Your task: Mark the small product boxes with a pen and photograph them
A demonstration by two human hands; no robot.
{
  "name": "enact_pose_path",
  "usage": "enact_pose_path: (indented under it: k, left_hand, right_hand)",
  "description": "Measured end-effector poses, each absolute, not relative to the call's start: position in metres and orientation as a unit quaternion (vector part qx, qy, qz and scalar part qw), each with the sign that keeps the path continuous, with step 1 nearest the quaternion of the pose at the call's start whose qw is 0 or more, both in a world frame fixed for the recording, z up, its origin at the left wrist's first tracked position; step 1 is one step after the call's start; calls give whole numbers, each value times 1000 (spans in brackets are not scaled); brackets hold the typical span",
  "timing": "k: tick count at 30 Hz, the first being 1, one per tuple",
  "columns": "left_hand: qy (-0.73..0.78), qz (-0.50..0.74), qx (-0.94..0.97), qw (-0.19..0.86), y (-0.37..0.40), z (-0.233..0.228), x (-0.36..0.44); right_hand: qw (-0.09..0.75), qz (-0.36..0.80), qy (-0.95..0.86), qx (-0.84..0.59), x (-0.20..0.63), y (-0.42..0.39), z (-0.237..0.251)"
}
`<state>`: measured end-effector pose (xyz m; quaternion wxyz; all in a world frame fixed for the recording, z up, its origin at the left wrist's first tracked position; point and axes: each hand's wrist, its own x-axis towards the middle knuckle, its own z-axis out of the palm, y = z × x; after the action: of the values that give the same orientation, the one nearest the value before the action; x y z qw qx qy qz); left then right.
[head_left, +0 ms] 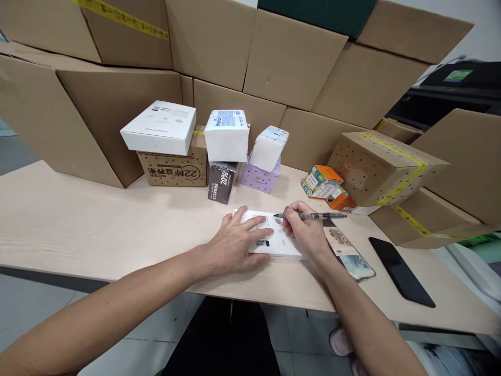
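Note:
A flat white box (287, 245) with small dark print lies on the table in front of me. My left hand (242, 235) rests flat on its left part with the fingers spread. In my right hand (303, 227), closed in a writing grip, is a dark pen (326, 215). Its tip points left, over the upper part of the white box; I cannot tell whether it touches the surface. Right of the box, partly behind my right wrist, lies a patterned flat item (352, 256) that looks like a phone case.
A black phone (399, 271) lies at the right. Along the back stand a white box (160, 125) on a brown carton (176, 169), tissue packs (227, 138), a dark box (222, 183), a purple box (260, 177), orange boxes (323, 180) and taped cartons (383, 167). Cardboard panels (293, 57) rise behind.

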<state>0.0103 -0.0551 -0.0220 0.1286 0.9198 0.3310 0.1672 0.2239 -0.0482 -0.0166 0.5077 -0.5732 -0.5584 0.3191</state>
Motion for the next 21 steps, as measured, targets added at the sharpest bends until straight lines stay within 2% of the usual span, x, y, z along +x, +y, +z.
enact_pose_path:
  k: [21]
  left_hand:
    - [327,165,922,126,-55,-20,11]
  right_hand:
    - [473,279,-591,-590,225,-46,-21]
